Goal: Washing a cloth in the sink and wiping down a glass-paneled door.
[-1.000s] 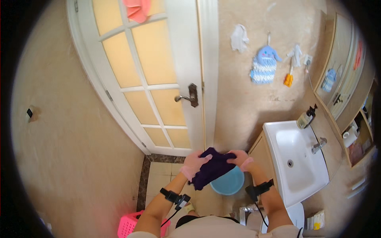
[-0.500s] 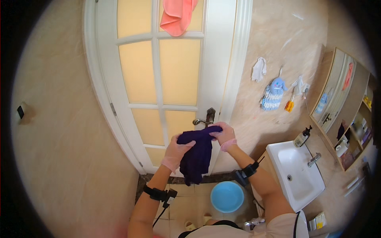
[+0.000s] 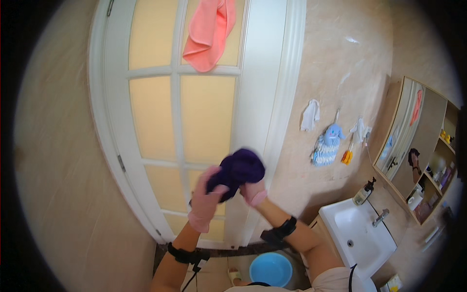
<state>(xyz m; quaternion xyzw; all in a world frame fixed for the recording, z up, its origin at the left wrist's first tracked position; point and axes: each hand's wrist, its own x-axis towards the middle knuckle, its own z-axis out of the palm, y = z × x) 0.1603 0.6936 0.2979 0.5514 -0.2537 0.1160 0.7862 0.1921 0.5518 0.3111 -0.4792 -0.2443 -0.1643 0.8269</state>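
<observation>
A dark purple cloth (image 3: pixel 241 168) is bunched up in the air between my hands, in front of a white door with yellowish panes. My left hand (image 3: pixel 204 197), in a pink see-through glove, grips its left side with the thumb across the fabric. Beneath its right side my right hand (image 3: pixel 253 191), gloved alike, holds the cloth; the fabric covers most of those fingers. Both forearms carry black straps with small devices.
Below stands a light blue basin (image 3: pixel 270 270) on the tiled floor. At right are a white sink (image 3: pixel 352 238), a pump bottle (image 3: pixel 364 193) and a mirror cabinet (image 3: pixel 413 141). A pink towel (image 3: pixel 206 39) hangs on the door (image 3: pixel 262 82); a blue hand towel (image 3: pixel 327 148) hangs on the wall.
The cloth hung down loosely before; now it is gathered into a bundle and raised. My right hand has moved from its top corner to underneath. The view has tilted upward.
</observation>
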